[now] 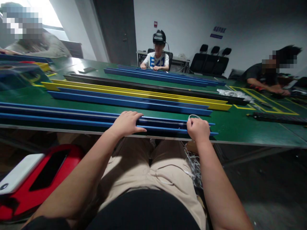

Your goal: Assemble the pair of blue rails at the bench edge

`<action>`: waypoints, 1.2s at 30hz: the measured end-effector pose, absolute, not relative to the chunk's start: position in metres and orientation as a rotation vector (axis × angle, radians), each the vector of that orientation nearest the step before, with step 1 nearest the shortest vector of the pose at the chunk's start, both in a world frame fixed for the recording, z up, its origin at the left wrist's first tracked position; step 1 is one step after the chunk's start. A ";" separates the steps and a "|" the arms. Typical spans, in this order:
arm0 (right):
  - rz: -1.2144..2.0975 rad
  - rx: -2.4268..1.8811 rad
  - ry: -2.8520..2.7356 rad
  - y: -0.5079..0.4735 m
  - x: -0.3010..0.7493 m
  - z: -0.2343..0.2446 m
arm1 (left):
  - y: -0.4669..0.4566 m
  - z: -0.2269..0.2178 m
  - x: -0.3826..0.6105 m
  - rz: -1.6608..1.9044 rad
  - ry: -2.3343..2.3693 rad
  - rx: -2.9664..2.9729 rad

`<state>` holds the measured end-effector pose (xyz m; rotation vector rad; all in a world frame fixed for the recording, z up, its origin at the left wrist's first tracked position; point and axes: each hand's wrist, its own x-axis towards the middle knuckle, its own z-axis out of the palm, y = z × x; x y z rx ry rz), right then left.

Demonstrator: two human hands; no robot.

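A long blue channel profile (165, 125) lies along the table's near edge, with a pale strip running along its inside. My left hand (126, 124) rests over the channel, its thumb and fingers spread apart across the two walls. Near the channel's right end, my right hand (198, 128) is closed, its fingertips turned away from view. A thin white cable (194, 115) loops up from behind those fingers; its lower part is hidden by the hand. More thin white cable (176, 166) hangs across my lap.
Beyond the channel lie another blue profile (129, 101), a yellow profile (141, 93) and a black profile (153, 88) on the green table (240, 127). A clear plastic bag (235, 95) sits at right. Three other people sit around the table. A red seat (59, 169) stands at lower left.
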<state>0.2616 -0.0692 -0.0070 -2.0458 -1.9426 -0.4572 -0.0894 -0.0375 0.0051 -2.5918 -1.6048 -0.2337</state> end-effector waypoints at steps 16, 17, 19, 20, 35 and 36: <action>-0.420 -2.056 -1.880 -0.065 0.263 -0.007 | -0.050 -0.001 0.010 -0.453 -1.454 -2.577; -0.430 -2.037 -1.887 -0.065 0.257 -0.008 | -0.051 -0.002 0.016 -0.473 -1.436 -2.580; -0.463 -2.018 -1.880 -0.065 0.251 -0.011 | -0.053 -0.003 0.022 -0.506 -1.400 -2.587; -0.482 -2.004 -1.873 -0.065 0.250 -0.012 | -0.053 -0.004 0.023 -0.520 -1.377 -2.598; -0.587 -1.916 -1.726 -0.057 0.300 -0.026 | -0.048 -0.015 -0.066 -0.626 -1.471 -2.420; -0.577 -1.947 -1.701 -0.058 0.296 -0.024 | -0.050 -0.015 -0.060 -0.633 -1.470 -2.411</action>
